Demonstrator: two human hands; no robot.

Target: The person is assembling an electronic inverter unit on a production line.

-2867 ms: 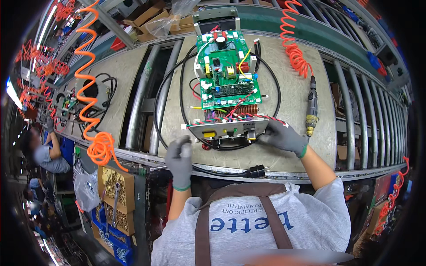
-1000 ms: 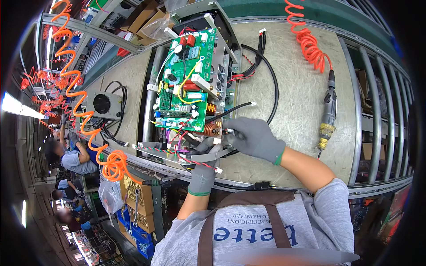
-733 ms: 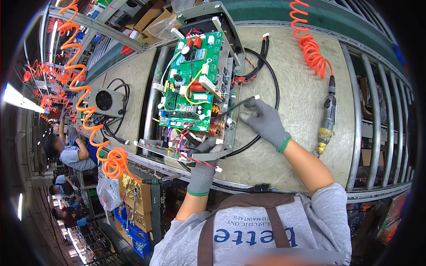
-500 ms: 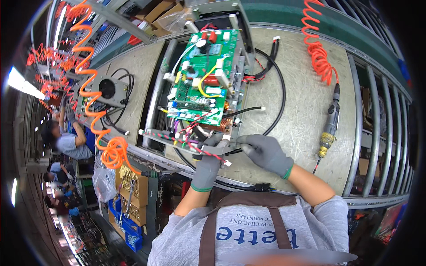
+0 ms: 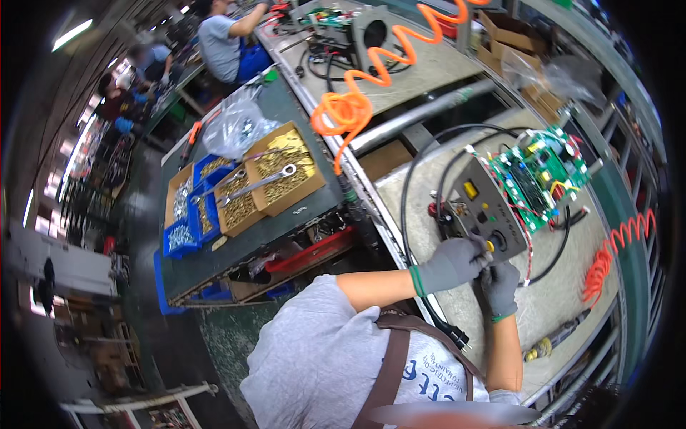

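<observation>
A grey front panel (image 5: pixel 493 207) with a dark round fitting and a yellow square piece stands tilted before me, joined by wires to a unit with a green circuit board (image 5: pixel 536 175). At the panel's near edge, my gloved left hand (image 5: pixel 454 266) has its fingers closed beside a small yellow part (image 5: pixel 489 245). My gloved right hand (image 5: pixel 501 287) is curled just right of it, fingertips close to the left ones. What either hand pinches is too small to make out. A red-and-black wire (image 5: pixel 529 261) hangs by the panel's right side.
A black cable (image 5: pixel 404 214) loops left of the panel, its plug (image 5: pixel 457 336) near my body. A power screwdriver (image 5: pixel 557 336) lies at right. On the left cart, cardboard boxes (image 5: pixel 275 204) and blue bins (image 5: pixel 207 227) hold small hardware; wrenches (image 5: pixel 257 187) lie across. A co-worker (image 5: pixel 221 43) is beyond.
My view has swung left, bringing the hardware cart into sight. The panel now shows its front face, and my hands have come together at its near edge.
</observation>
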